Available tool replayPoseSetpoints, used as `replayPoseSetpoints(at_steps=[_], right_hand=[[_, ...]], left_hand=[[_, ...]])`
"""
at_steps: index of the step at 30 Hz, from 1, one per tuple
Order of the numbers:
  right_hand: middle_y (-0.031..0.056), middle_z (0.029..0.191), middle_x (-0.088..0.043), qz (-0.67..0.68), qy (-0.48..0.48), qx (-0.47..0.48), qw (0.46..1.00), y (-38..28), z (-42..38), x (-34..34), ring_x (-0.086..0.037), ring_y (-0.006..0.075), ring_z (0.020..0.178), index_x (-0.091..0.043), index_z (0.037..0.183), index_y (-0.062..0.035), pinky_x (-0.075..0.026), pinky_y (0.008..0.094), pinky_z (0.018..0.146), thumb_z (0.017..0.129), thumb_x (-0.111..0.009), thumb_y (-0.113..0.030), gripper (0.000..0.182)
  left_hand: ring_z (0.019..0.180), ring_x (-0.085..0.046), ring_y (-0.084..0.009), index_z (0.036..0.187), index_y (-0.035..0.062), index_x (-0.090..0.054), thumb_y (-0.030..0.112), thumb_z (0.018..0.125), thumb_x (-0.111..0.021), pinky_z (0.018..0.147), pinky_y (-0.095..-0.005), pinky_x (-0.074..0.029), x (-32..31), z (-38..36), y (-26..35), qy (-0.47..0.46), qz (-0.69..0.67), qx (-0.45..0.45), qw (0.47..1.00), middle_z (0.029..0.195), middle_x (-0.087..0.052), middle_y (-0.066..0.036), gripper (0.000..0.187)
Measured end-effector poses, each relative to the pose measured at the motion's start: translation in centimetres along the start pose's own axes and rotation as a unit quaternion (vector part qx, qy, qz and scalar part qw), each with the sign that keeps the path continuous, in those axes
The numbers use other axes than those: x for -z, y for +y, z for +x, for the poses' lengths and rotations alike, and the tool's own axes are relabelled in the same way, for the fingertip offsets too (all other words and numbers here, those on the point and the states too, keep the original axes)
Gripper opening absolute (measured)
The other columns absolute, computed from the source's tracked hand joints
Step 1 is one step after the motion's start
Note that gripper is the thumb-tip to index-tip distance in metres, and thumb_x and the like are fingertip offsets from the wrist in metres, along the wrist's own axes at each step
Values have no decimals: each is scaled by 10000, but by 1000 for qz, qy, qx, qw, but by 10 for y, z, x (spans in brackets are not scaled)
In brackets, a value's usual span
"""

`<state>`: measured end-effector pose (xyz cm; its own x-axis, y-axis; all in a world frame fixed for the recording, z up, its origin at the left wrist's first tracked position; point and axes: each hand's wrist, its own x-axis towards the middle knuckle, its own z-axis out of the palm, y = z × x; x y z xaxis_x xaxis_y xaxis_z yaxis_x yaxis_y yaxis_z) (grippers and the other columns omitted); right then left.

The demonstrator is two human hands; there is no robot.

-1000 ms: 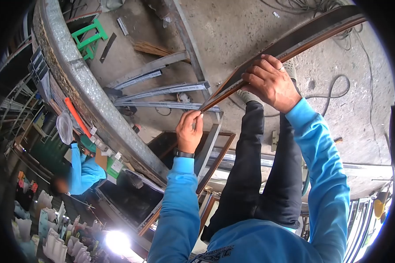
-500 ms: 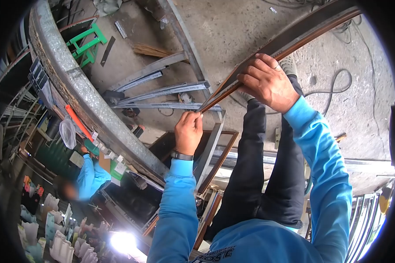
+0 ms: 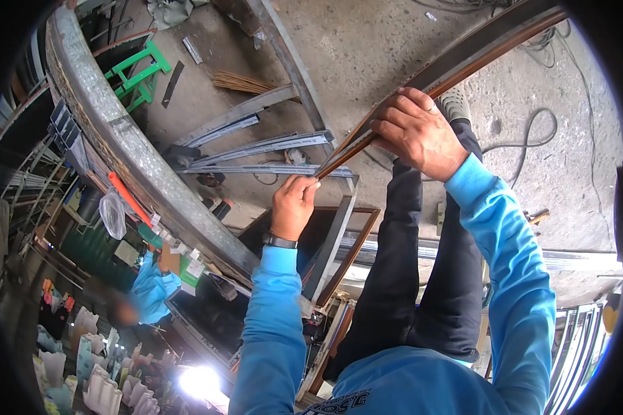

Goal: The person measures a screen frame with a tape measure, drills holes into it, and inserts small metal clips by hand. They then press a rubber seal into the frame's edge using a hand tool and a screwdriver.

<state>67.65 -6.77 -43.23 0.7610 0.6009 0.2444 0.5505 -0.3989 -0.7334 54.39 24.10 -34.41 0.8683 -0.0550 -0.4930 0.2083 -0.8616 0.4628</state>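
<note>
A long brown frame profile (image 3: 512, 48) runs from the upper right down to the middle of the view, with a dark face and a reddish-brown edge. Its narrow near end is pinched between the thumb and fingers of my left hand (image 3: 293, 206). My right hand (image 3: 422, 131) is closed over the profile's edge further along, fingers bent across it and the thumb hidden beneath. Both arms reach out over my legs. Below the profile, a grey metal frame (image 3: 339, 228) stands with several silver bars (image 3: 270, 144) lying across it.
A thick grey beam (image 3: 145, 159) curves along the left, with an orange tube (image 3: 128, 198) beside it. A green stand (image 3: 142, 69) is at upper left. A cable (image 3: 526, 145) loops on the concrete floor. A co-worker in a blue sleeve (image 3: 152, 287) is at lower left.
The view has shifted slightly. Both hands keep their hold on the profile, the right fingers drawn in a little. The co-worker at lower left has moved slightly.
</note>
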Motion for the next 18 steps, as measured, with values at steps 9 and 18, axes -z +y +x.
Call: replayPoseSetpoints(at_steps=[9, 18], right_hand=[[42, 972, -638, 8, -4, 6, 1000, 0, -3, 3, -630, 248, 1043, -703, 1056, -82, -423, 438, 1134, 846, -783, -220, 264], [41, 1024, -668, -18, -25, 14, 999, 0, -12, 5, -641, 248, 1094, -716, 1084, -80, -408, 432, 1161, 864, -746, -223, 264]], left_hand=[[879, -733, -333, 990, 35, -739, 24, 907, -797, 746, -412, -591, 9, 10, -19, -41, -60, -63, 995, 968, -749, -116, 102], [847, -737, -327, 985, 20, -734, 49, 907, -815, 743, -396, -595, 10, 11, -18, -77, -90, -30, 992, 948, -750, -116, 116]])
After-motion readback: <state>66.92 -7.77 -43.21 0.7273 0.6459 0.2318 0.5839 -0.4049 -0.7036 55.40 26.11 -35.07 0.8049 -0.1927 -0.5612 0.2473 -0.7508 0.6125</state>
